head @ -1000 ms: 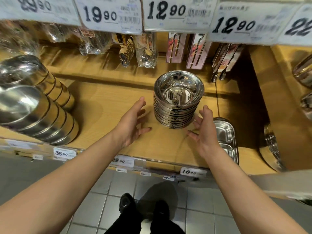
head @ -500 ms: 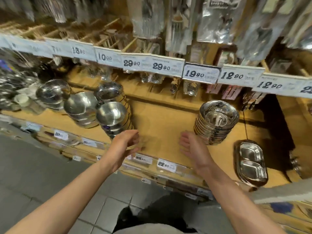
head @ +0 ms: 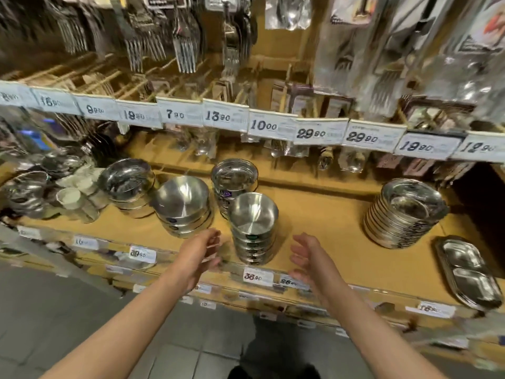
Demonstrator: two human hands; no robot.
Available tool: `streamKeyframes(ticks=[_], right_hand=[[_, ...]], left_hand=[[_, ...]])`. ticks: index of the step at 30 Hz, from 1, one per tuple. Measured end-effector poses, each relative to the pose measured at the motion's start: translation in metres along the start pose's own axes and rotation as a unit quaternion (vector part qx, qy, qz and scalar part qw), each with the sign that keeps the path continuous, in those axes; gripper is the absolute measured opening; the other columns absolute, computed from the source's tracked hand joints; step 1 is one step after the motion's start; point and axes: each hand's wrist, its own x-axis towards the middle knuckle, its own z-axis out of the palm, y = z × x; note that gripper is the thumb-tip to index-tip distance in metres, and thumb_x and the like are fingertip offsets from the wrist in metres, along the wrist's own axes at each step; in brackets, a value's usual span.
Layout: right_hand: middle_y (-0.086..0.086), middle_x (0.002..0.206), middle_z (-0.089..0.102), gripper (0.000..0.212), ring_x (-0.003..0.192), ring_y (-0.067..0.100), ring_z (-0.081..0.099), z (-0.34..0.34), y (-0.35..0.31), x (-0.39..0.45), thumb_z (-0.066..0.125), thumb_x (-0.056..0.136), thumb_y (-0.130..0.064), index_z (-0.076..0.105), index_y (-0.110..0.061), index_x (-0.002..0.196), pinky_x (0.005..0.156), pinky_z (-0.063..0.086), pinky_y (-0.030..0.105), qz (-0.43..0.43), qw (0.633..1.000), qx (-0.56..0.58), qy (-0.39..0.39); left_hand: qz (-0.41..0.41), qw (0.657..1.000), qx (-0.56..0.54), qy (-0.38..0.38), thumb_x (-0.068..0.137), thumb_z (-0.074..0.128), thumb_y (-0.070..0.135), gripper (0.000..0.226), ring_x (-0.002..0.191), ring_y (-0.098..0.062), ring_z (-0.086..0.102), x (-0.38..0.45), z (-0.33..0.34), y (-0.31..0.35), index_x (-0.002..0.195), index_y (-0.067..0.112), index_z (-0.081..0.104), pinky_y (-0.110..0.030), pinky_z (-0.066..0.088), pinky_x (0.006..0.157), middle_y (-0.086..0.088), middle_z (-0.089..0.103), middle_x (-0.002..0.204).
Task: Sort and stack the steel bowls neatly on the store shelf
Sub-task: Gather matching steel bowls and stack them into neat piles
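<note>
far-left bowls (head: 24,192) blur together (count unclear), and the divided tray (head: 470,272) nears the right edge.

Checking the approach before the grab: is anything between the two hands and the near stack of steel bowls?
Nothing visible. The left hand and right hand flank the near stack of bowls, both open, with only bare shelf between.

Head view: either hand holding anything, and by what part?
Nothing held. Left hand and right hand are open, flanking the front bowl stack without touching it.
</note>
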Motion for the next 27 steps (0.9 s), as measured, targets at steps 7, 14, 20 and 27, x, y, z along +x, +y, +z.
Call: streamKeyframes(ticks=[7,14,20,27], right_hand=[[0.000,0.158,0.035,0.060,0.148,0.022,0.029,0.013,0.011,0.032,0.039,0.098,-0.064,0.039,-0.036,0.151,0.105,0.042,0.049,0.006,1.000,0.013,-0.011],[-0.023,0.157,0.038,0.050,0.137,0.002,0.041,0.030,0.031,0.072,0.039,0.095,-0.070,0.043,-0.054,0.142,0.116,0.027,0.054,-0.004,0.997,0.050,-0.056],[-0.045,0.098,0.065,0.031,0.096,-0.023,0.060,0.031,0.042,0.081,0.036,0.103,-0.059,0.065,-0.069,0.095,0.104,0.046,0.043,-0.072,0.994,0.052,-0.063],[-0.038,0.113,0.066,0.027,0.105,-0.016,0.061,-0.010,0.025,0.078,0.037,0.101,-0.063,0.063,-0.069,0.104,0.103,0.046,0.047,-0.115,0.989,0.063,-0.063]], left_hand=[[-0.009,0.995,0.026,-0.097,0.085,0.054,0.076,0.057,0.113,-0.015,0.061,0.036,0.022,0.003,0.124,0.036,0.063,-0.034,0.053,0.076,0.007,0.068,0.125],[0.013,0.988,-0.009,-0.151,0.084,0.050,0.078,0.058,0.093,-0.007,0.074,0.058,0.029,-0.020,0.120,0.038,0.070,-0.031,0.060,0.065,0.008,0.077,0.108],[0.015,0.990,-0.034,-0.136,0.093,0.046,0.073,0.056,0.094,-0.011,0.075,0.062,0.043,-0.029,0.118,0.031,0.072,-0.031,0.060,0.070,0.002,0.078,0.110],[0.005,0.985,-0.004,-0.172,0.093,0.045,0.074,0.059,0.115,-0.020,0.067,0.064,0.086,-0.020,0.132,0.035,0.064,-0.032,0.059,0.078,0.002,0.071,0.127]])
